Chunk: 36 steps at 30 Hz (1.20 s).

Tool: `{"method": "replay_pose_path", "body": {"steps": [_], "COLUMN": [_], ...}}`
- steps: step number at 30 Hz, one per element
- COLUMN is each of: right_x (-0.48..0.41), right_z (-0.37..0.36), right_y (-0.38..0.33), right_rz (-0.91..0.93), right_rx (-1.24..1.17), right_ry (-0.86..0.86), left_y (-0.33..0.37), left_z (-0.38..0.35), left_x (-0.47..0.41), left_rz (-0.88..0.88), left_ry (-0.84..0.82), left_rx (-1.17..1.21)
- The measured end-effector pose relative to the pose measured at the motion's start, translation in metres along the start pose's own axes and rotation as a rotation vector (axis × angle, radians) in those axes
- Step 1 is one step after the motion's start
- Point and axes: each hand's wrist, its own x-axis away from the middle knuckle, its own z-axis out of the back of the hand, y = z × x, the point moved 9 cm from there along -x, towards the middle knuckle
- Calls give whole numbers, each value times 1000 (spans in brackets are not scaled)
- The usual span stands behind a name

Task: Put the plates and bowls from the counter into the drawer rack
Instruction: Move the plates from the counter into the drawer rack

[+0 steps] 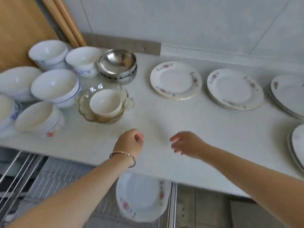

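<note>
Both my hands hover over the white counter (197,129) near its front edge, holding nothing. My left hand (131,140), with a bracelet on the wrist, has its fingers curled into a loose fist. My right hand (185,143) has relaxed, spread fingers. Flowered plates sit in small stacks on the counter: one (175,79) mid-back, one (234,88) to its right, more (289,92) at the right edge. White bowls (54,86) crowd the left, with steel bowls (117,63) behind. Below the counter, the wire drawer rack (62,183) holds flowered plates (141,198).
A white cup sits in a glass dish (105,104) left of my hands. A wooden board (21,30) and rolling pins (65,20) lean against the tiled wall at the back left. Another plate stack (297,145) lies at the far right.
</note>
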Motion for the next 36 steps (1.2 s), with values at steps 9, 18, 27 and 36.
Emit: {"method": "replay_pose_path", "body": {"steps": [9, 18, 27, 36], "right_x": [-141, -225, -154, 12], "right_z": [201, 238, 205, 100], "right_y": [-32, -32, -11, 8], "right_rz": [124, -14, 58, 56], "right_rx": [186, 216, -37, -232], "right_ry": [483, 429, 491, 336], "left_y": [88, 92, 54, -2], "left_z": [-74, -80, -64, -5], "left_x": [-132, -187, -139, 25], "left_rz": [378, 463, 455, 358], "left_ry": [46, 161, 225, 106], "left_rx": [697, 733, 572, 419]}}
